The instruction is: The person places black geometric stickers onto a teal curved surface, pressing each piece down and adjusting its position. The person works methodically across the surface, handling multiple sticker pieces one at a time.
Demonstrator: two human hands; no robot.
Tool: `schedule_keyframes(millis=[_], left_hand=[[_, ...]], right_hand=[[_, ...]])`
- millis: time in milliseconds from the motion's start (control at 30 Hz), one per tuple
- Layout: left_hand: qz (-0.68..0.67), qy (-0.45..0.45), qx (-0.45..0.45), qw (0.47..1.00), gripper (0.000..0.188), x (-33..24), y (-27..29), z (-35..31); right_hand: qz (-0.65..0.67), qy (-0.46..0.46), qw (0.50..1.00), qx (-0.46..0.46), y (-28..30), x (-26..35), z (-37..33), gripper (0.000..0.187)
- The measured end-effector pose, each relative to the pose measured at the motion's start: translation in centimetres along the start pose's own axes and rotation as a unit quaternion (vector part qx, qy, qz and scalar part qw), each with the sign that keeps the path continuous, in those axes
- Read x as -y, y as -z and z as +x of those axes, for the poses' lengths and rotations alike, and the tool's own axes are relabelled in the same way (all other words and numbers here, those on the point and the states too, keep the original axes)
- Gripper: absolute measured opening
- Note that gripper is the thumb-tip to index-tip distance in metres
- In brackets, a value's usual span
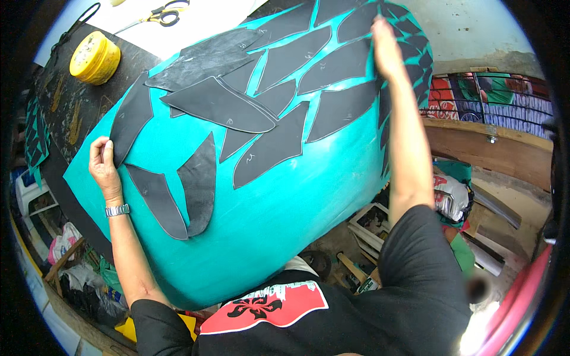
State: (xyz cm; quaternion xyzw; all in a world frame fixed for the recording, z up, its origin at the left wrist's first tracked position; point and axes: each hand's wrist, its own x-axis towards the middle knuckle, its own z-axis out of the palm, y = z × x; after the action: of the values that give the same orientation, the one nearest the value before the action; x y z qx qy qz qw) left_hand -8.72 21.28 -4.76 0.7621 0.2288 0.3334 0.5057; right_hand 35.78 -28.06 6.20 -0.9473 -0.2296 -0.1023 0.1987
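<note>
A large teal sheet (267, 219) spreads in front of me, with several black curved pieces (341, 113) outlined in thin white lines on it. At the sheet's left side, my left hand (104, 166) has its thumb and fingers closed on the lower end of a curved black piece (132, 118). Two narrow black pieces (159, 199) meet in a V just right of that hand. Other loose pieces (222, 107) overlap near the middle. My right hand (386, 50) reaches to the far right, fingers together over the cluster of pieces; what they hold is too small to tell.
A yellow round tub (95, 58) stands on the dark table (59, 113) at the far left. Yellow-and-black scissors (160, 15) lie on white paper (127, 32) at the back. A wooden ledge with metal bars (487, 142) runs along the right. Bags and clutter (89, 279) sit below left.
</note>
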Motion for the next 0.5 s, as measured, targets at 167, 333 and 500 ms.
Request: schedule_keyframes(millis=[167, 333, 500], left_hand=[[0.005, -0.011, -0.013, 1.0, 0.005, -1.0, -0.9, 0.0], [-0.022, -0.015, -0.029, 0.999, 0.006, -0.9, -1.5, 0.0], [0.062, -0.035, -0.034, 0.997, 0.011, 1.0, -1.0, 0.9]], right_hand=[[-0.131, -0.07, 0.987, 0.061, -4.8, 0.6, -8.0, 0.076], [-0.119, -0.065, 0.989, 0.061, -4.8, 0.4, -6.2, 0.077], [-0.093, 0.036, 0.992, -0.081, -4.6, 8.2, -9.8, 0.057]])
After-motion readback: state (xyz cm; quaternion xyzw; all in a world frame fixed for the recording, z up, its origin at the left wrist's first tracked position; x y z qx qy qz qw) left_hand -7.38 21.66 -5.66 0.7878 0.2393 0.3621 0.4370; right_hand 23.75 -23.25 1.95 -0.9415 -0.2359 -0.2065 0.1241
